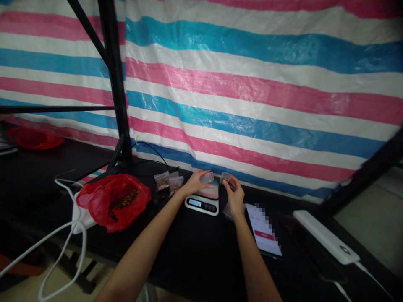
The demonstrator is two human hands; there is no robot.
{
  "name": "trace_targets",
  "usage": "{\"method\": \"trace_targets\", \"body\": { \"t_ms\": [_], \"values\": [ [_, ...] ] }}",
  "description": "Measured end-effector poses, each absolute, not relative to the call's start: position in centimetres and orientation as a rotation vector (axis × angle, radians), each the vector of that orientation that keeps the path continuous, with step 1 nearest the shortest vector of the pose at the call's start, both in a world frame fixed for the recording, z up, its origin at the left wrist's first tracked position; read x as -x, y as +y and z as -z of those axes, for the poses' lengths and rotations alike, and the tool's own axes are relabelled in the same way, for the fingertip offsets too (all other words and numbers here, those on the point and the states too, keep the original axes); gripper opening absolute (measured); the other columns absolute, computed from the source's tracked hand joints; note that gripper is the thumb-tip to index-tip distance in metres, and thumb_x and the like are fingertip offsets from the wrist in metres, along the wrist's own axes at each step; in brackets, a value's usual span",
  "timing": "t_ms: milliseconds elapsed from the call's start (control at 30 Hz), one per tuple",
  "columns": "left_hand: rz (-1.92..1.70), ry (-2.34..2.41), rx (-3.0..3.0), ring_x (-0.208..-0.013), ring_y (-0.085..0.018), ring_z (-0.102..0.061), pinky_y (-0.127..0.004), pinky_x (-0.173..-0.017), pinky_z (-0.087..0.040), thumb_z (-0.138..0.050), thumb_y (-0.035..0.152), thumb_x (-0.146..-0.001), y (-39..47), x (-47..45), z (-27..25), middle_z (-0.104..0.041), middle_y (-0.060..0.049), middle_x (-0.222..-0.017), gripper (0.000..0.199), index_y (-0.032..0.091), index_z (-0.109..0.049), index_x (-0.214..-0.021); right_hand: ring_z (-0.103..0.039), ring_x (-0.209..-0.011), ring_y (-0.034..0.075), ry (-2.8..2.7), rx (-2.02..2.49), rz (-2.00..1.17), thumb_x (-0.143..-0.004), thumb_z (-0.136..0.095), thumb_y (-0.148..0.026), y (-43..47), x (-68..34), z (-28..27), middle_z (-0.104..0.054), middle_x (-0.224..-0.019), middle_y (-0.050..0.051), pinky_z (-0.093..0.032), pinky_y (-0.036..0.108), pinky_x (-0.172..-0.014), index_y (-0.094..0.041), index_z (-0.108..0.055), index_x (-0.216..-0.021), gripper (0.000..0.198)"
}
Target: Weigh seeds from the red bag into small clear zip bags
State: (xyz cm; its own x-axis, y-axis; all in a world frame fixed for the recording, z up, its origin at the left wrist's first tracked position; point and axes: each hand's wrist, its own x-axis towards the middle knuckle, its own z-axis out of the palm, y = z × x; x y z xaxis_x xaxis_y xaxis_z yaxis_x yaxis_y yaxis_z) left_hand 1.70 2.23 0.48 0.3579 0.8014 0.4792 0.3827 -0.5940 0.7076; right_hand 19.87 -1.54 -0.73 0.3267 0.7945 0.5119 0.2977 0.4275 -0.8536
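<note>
Above the white digital kitchen scale [201, 205], my left hand [195, 183] is closed around a small clear plastic cup [207, 178], tipped sideways. Close by on the right, my right hand [234, 192] grips another small clear plastic cup [225, 175], also tilted. The two cups face each other with a narrow gap, where something small and greenish shows; I cannot make it out. The scale's display is lit, its digits too small to read. Beneath my right wrist lies a clear plastic piece [228, 212], partly hidden. Small zip bags [162, 181] of brown bits lie left of the scale.
An open red plastic bag [97, 201] holding brown bits sits left, beside a white cable [85, 239]. A lit phone [263, 230] and a white power bank [325, 237] lie right on the black table [195, 256]. Behind stand a black metal post [115, 79] and striped sheeting [252, 92].
</note>
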Motion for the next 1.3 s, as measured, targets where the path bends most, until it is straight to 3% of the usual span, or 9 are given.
{"method": "trace_targets", "body": {
  "t_ms": [200,500,733,1033,1300],
  "values": [
    [-1.178,0.904,-2.024,-0.089,-0.017,-0.052,-0.030,-0.084,-0.040,-0.070,0.041,-0.064,1.6,-1.8,-0.7,-0.056,-0.005,-0.095,0.047,0.014,-0.053,-0.099,-0.062,-0.094,0.021,-1.346,1.023,-0.566,-0.073,-0.060,-0.038,-2.4,-18.9,-0.3,-0.062,-0.110,0.011,-0.047,0.037,-0.086,-0.018,-0.052,-0.112,0.044],
    [-1.055,0.912,-2.055,-0.080,-0.014,-0.052,-0.026,-0.074,-0.041,-0.071,0.042,-0.060,0.7,-2.5,-0.9,-0.056,0.000,-0.088,0.052,0.018,-0.047,-0.098,-0.060,-0.088,0.020,-1.533,1.065,-0.291,-0.072,-0.061,-0.034,-3.5,-18.4,-1.3,-0.064,-0.098,0.007,-0.051,0.032,-0.068,-0.020,-0.059,-0.101,0.032],
    [-1.034,0.970,-2.102,-0.078,-0.014,-0.052,-0.026,-0.073,-0.042,-0.070,0.044,-0.060,0.8,-2.9,-0.7,-0.057,0.001,-0.085,0.053,0.018,-0.048,-0.100,-0.053,-0.103,0.021,-1.714,1.034,-0.089,-0.080,-0.052,-0.026,-4.6,-18.0,-2.5,-0.060,-0.108,0.006,-0.041,0.039,-0.093,-0.024,-0.062,-0.105,0.027],
    [-1.020,0.867,-2.063,-0.087,-0.017,-0.054,-0.030,-0.080,-0.043,-0.071,0.040,-0.060,0.6,-2.9,-1.0,-0.058,-0.003,-0.095,0.057,0.016,-0.048,-0.107,-0.048,-0.112,0.021,-1.857,0.959,-0.067,-0.085,-0.042,-0.024,-4.9,-18.1,-2.6,-0.055,-0.120,0.004,-0.037,0.040,-0.099,-0.027,-0.056,-0.116,0.034],
    [-1.040,0.859,-2.009,-0.087,-0.018,-0.052,-0.030,-0.080,-0.042,-0.071,0.038,-0.060,0.2,-2.7,-1.5,-0.057,-0.004,-0.095,0.053,0.014,-0.053,-0.103,-0.049,-0.112,0.020,-1.883,0.929,-0.048,-0.086,-0.041,-0.024,-5.1,-18.0,-2.9,-0.056,-0.119,0.002,-0.038,0.040,-0.099,-0.028,-0.059,-0.111,0.031]
  ]
}}
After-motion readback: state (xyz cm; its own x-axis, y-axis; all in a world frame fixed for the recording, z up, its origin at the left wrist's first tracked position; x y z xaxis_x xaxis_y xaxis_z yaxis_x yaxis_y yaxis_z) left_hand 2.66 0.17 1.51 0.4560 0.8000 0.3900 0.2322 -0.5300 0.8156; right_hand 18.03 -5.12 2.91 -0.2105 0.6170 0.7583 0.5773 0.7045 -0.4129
